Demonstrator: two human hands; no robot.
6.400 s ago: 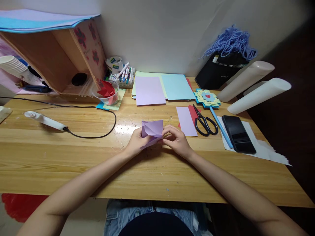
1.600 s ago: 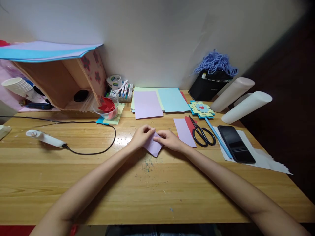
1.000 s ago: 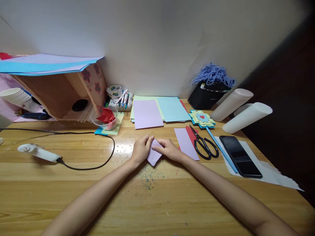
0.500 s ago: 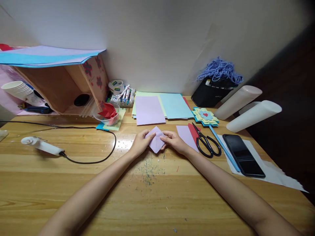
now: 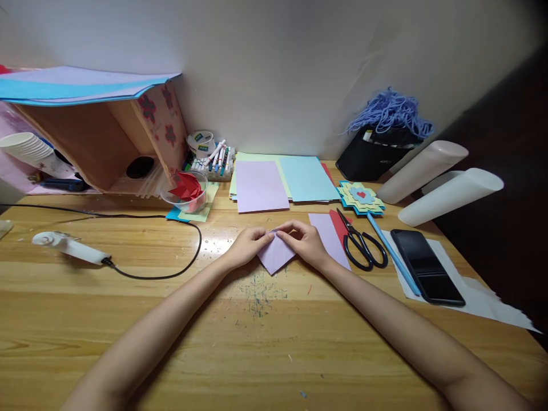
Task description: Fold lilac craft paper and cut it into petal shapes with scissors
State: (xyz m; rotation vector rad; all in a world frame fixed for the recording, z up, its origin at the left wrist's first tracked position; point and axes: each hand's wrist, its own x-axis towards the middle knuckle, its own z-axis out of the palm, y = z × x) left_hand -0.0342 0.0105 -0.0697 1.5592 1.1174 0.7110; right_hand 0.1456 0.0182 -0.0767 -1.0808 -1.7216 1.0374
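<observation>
The folded lilac paper [image 5: 276,256] is pinched at its top corner by the left hand [image 5: 247,246] and right hand [image 5: 305,242]; light, easily creased, probably best held by its edges.

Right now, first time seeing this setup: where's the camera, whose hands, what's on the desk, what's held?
No machine here: a person works with two bare hands. The single picture comes from a camera worn on the head, looking forward and down, so you see roughly what the person sees. The left hand and right hand meet at the top of a folded lilac paper lying on the wooden desk, and pinch it. To its right lie black scissors and a dark phone. Behind it are coloured sheets; to the left, a clear bowl holding red paper and a white corded tool.
</observation>
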